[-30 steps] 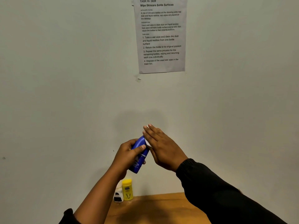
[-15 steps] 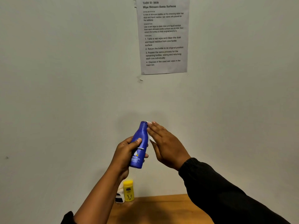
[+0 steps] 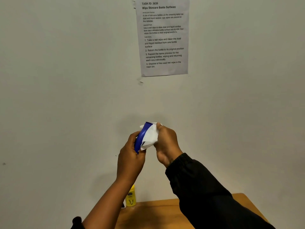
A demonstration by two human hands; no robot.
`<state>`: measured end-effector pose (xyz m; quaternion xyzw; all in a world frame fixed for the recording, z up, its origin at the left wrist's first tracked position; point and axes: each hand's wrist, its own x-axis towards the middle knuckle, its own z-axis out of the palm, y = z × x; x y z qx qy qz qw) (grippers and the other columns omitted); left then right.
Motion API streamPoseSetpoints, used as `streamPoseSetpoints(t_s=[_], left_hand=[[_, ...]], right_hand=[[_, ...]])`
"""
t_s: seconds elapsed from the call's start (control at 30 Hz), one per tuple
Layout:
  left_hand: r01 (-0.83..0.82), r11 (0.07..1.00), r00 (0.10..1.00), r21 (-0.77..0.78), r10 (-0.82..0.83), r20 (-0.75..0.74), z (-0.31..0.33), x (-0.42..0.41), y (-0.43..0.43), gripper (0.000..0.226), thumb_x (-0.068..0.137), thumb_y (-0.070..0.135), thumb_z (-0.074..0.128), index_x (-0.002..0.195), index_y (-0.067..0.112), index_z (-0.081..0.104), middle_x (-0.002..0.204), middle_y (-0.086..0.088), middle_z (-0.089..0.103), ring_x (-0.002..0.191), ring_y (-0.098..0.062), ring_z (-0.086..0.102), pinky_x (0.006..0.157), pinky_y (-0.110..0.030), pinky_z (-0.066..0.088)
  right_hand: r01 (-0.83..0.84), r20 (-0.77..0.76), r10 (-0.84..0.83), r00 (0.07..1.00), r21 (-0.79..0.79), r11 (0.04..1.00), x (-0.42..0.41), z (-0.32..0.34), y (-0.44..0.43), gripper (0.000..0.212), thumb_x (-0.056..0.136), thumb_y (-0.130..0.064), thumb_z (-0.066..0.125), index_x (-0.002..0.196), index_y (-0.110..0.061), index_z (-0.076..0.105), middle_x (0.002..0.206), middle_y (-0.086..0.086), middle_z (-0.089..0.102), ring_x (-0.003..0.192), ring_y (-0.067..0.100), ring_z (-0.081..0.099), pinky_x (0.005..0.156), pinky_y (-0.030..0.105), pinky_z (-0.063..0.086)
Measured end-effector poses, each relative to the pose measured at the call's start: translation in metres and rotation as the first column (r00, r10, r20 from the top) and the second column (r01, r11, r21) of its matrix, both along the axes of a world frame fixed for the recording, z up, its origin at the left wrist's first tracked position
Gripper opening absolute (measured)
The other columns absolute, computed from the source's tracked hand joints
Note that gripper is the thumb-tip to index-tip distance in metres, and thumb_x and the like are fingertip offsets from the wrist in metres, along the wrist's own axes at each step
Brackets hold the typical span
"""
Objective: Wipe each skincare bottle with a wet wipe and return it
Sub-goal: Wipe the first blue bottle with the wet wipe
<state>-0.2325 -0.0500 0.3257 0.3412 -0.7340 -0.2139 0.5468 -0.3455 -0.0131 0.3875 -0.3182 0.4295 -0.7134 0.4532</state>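
A blue skincare bottle is held up in front of the wall, tilted with its top up and to the right. My left hand grips its lower half. My right hand holds a white wet wipe wrapped against the bottle's right side and top. Down on the wooden table a yellow bottle stands against the wall, with a white bottle beside it, mostly hidden behind my left forearm.
A printed task sheet is taped to the pale wall above my hands. The table's right corner shows beyond my dark right sleeve.
My right hand has curled round the bottle, and the wipe now shows wrapped over its side and top. The bottle has tilted a little to the right.
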Motion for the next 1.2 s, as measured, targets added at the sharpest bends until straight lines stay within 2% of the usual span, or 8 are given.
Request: streamPoseSetpoints(t_s=[0.2, 0.43, 0.6, 0.73, 0.8, 0.9, 1.03, 1.2], left_hand=[[0.091, 0.996, 0.994, 0.016, -0.092, 0.065, -0.006, 0.000, 0.004, 0.043, 0.092, 0.031, 0.063, 0.129, 0.040, 0.045, 0.109, 0.032, 0.053, 0.098, 0.005, 0.058, 0.076, -0.014, 0.053], [-0.049, 0.992, 0.968, 0.112, 0.019, 0.249, -0.013, 0.011, -0.010, 0.038, 0.092, 0.022, 0.062, 0.125, 0.026, 0.043, 0.102, 0.002, 0.060, 0.077, -0.013, 0.060, 0.066, -0.015, 0.046], [-0.059, 0.997, 0.956, 0.053, 0.041, 0.290, -0.014, 0.012, -0.005, 0.035, 0.090, 0.024, 0.061, 0.119, 0.031, 0.043, 0.096, 0.004, 0.055, 0.072, -0.015, 0.058, 0.062, -0.022, 0.048], [-0.079, 0.997, 0.932, -0.005, 0.076, 0.355, -0.008, 0.013, -0.002, 0.049, 0.087, 0.028, 0.062, 0.130, 0.028, 0.038, 0.109, 0.007, 0.048, 0.076, -0.014, 0.056, 0.061, -0.018, 0.043], [-0.074, 0.997, 0.925, -0.019, 0.076, 0.372, -0.006, 0.011, 0.001, 0.050, 0.087, 0.031, 0.062, 0.130, 0.027, 0.038, 0.112, 0.007, 0.046, 0.079, -0.013, 0.056, 0.061, -0.018, 0.044], [-0.066, 0.997, 0.927, -0.031, 0.073, 0.367, -0.001, 0.006, 0.001, 0.047, 0.088, 0.035, 0.059, 0.129, 0.027, 0.038, 0.113, 0.006, 0.047, 0.082, -0.014, 0.056, 0.062, -0.017, 0.044], [-0.117, 0.993, 0.929, -0.020, 0.117, 0.351, 0.000, 0.011, -0.007, 0.053, 0.090, 0.043, 0.059, 0.135, 0.025, 0.037, 0.122, 0.005, 0.048, 0.095, -0.015, 0.056, 0.070, -0.018, 0.050], [-0.118, 0.992, 0.913, -0.044, 0.125, 0.387, -0.007, 0.007, 0.001, 0.058, 0.088, 0.036, 0.063, 0.138, 0.024, 0.034, 0.125, 0.004, 0.045, 0.095, -0.017, 0.055, 0.069, -0.018, 0.048]], right_hand=[[-0.109, 0.248, 0.091, 0.964, 0.060, 0.992, -0.012, 0.010, 0.004, 0.031, 0.097, -0.021, 0.043, 0.112, -0.001, 0.063, 0.104, 0.022, 0.073, 0.092, 0.035, 0.067, 0.091, 0.044, 0.055], [-0.130, 0.160, 0.127, 0.979, 0.007, 0.992, -0.012, 0.006, 0.011, 0.029, 0.101, -0.017, 0.040, 0.107, 0.000, 0.063, 0.106, 0.021, 0.066, 0.100, 0.032, 0.064, 0.075, 0.039, 0.056], [-0.084, 0.118, 0.093, 0.989, -0.084, 0.993, -0.020, 0.010, 0.021, 0.029, 0.097, -0.007, 0.039, 0.093, 0.000, 0.067, 0.083, 0.016, 0.072, 0.084, 0.029, 0.067, 0.072, 0.036, 0.057], [0.027, -0.120, -0.044, 0.992, -0.137, 0.990, -0.027, 0.010, 0.020, 0.033, 0.099, -0.012, 0.040, 0.089, -0.011, 0.071, 0.087, 0.002, 0.073, 0.091, 0.023, 0.065, 0.076, 0.030, 0.055], [0.035, -0.407, -0.096, 0.908, -0.153, 0.988, -0.025, 0.008, 0.018, 0.035, 0.101, -0.016, 0.039, 0.093, -0.014, 0.073, 0.094, -0.003, 0.071, 0.093, 0.018, 0.065, 0.072, 0.024, 0.054], [0.008, -0.768, -0.165, 0.618, -0.203, 0.979, -0.013, -0.004, 0.014, 0.038, 0.104, -0.026, 0.033, 0.109, -0.016, 0.069, 0.107, -0.002, 0.071, 0.098, 0.014, 0.065, 0.081, 0.022, 0.054], [0.026, -0.915, -0.245, 0.320, -0.250, 0.968, -0.004, -0.018, 0.014, 0.043, 0.105, -0.034, 0.033, 0.140, -0.016, 0.050, 0.137, 0.002, 0.058, 0.123, 0.015, 0.055, 0.104, 0.032, 0.047], [0.051, -0.945, -0.158, 0.287, -0.150, 0.987, -0.014, -0.002, 0.009, 0.035, 0.105, -0.030, 0.032, 0.093, -0.011, 0.058, 0.088, 0.007, 0.066, 0.079, 0.019, 0.062, 0.072, 0.032, 0.051]])
